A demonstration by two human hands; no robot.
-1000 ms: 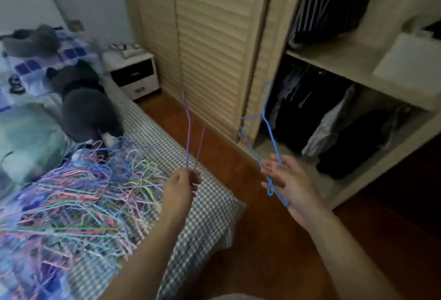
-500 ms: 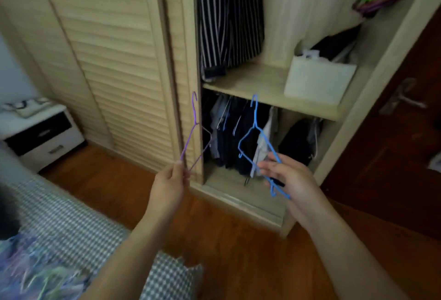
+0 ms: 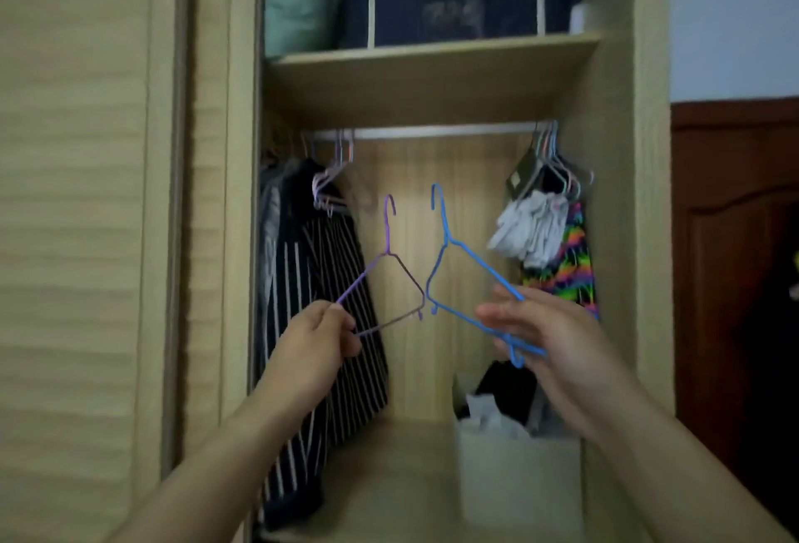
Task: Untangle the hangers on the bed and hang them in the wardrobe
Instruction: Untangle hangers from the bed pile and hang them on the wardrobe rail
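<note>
Nearest, left hand (image 3: 313, 341) pinched shut on the corner of a purple hanger (image 3: 389, 279), hook up. Right hand (image 3: 547, 337) loosely closed around the lower end of a blue hanger (image 3: 465, 279), fingers half spread. Both free of each other, near corners almost touching, held up in the open wardrobe (image 3: 432, 80). Beyond, a bare middle stretch of rail (image 3: 432, 131) waiting, with a striped garment (image 3: 328, 326) at the left end and more hangers bunched at the right end. Neither hooked on yet; two untangled, hanging still to do.
</note>
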